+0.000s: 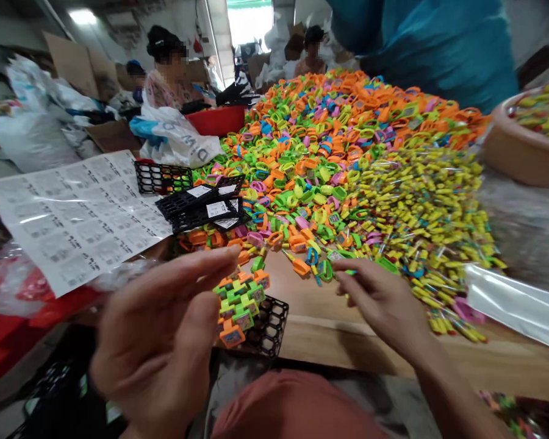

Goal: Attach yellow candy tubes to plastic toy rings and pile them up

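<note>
My left hand (165, 341) is raised in front of me, fingers stretched out and loosely apart, beside a black plastic grid tray (268, 329) partly filled with orange and green toy rings (240, 302). Whether the fingers touch the tray is hidden by the palm. My right hand (379, 299) reaches to the edge of a huge heap of orange, green, pink and yellow rings (338, 140); its fingertips pinch a green ring (348, 265) at the heap's near edge. Both hands hover over the wooden tabletop (348, 347).
Stacked black grid trays (201, 207) lie at the heap's left. A sheet of printed labels (68, 219) hangs over the left side. Yellow packaged pieces (430, 213) fill the right, beside a brown basin (521, 146) and clear bags (516, 305). A person in blue (430, 42) stands close; others sit behind.
</note>
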A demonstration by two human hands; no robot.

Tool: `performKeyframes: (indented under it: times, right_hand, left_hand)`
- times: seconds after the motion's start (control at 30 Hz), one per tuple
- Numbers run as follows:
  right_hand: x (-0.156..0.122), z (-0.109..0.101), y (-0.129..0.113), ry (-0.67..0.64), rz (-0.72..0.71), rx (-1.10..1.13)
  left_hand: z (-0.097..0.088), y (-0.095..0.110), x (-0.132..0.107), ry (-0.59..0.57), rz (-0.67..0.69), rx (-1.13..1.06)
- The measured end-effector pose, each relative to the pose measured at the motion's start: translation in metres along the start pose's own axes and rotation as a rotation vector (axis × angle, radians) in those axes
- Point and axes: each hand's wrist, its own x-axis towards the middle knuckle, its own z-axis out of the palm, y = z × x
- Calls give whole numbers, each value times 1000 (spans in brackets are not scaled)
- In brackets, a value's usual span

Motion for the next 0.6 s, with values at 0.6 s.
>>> performKeyframes:
  times: [0.6]
  right_hand:
    - [14, 80, 103, -244, 435, -554]
  left_hand:
    - [30, -134, 10, -961, 159, 277]
